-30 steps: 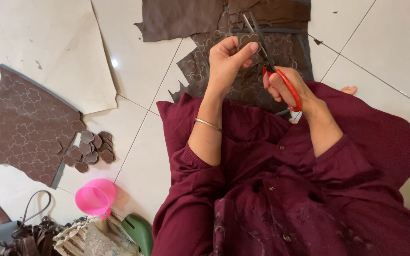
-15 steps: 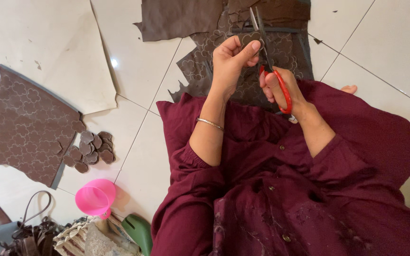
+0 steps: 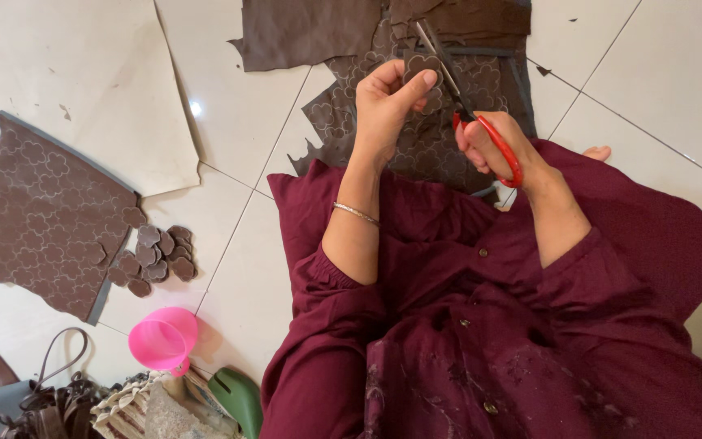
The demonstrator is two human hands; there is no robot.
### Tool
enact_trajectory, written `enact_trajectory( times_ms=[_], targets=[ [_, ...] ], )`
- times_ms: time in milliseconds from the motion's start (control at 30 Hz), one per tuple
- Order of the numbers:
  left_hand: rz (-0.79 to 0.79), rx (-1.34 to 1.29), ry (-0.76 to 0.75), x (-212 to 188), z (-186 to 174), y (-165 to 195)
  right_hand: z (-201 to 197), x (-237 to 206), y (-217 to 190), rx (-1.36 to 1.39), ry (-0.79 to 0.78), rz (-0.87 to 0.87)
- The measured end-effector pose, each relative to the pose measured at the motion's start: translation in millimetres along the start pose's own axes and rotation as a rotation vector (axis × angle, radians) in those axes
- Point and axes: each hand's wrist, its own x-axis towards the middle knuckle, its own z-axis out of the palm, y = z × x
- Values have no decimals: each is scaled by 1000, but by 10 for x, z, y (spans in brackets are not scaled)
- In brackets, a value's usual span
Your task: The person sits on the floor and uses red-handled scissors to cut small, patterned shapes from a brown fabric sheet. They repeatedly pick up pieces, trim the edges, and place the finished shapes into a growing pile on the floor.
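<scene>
A small brown flower-shaped leather cutout [image 3: 421, 67] is held up in front of the person, pinched between the thumb and fingertips of the left hand [image 3: 389, 102]. The left hand is closed around the cutout's lower edge, with a thin silver bangle [image 3: 356, 213] on the wrist below.

Red-handled metal scissors [image 3: 471, 112] sit in the right hand [image 3: 497, 146], whose fingers are curled through the handle loops. The blades point up and to the left, and they meet the cutout's right edge; how far apart the blades are cannot be told.

Beneath both hands, a large brown leather sheet stamped with flower outlines [image 3: 440, 130] lies over the person's lap and the white tiled floor [image 3: 237, 114]. The person wears a maroon long-sleeved garment [image 3: 481, 325].

Well to the left lies a second brown stamped leather sheet with a grey edge [image 3: 46, 219]. Just beside it is a heap of finished brown flower cutouts [image 3: 156, 254]. Near the bottom left stands a pink plastic cup [image 3: 162, 340].
</scene>
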Motion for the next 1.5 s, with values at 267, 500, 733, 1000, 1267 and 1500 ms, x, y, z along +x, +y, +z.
enact_trajectory(
  times_ms=[267,500,733,1000,1267,1500],
  targets=[
    [21,40,21,23,-41,-42,-65,21,33,-45,-7,47],
    [-23,40,-3,23,-12,29,-54,11,-47,-65,-11,86],
    [-52,5,-54,8,-20,48,-59,-14,3,-77,-10,41],
    [-76,-28,-60,-4,-4,90,-133,-20,65,-55,-22,64],
    [-59,-35,-51,0,-23,35,-133,-32,161,-132,54,174],
    [-34,11,-19,3,-40,12,-136,-26,106,23,33,90]
  ],
)
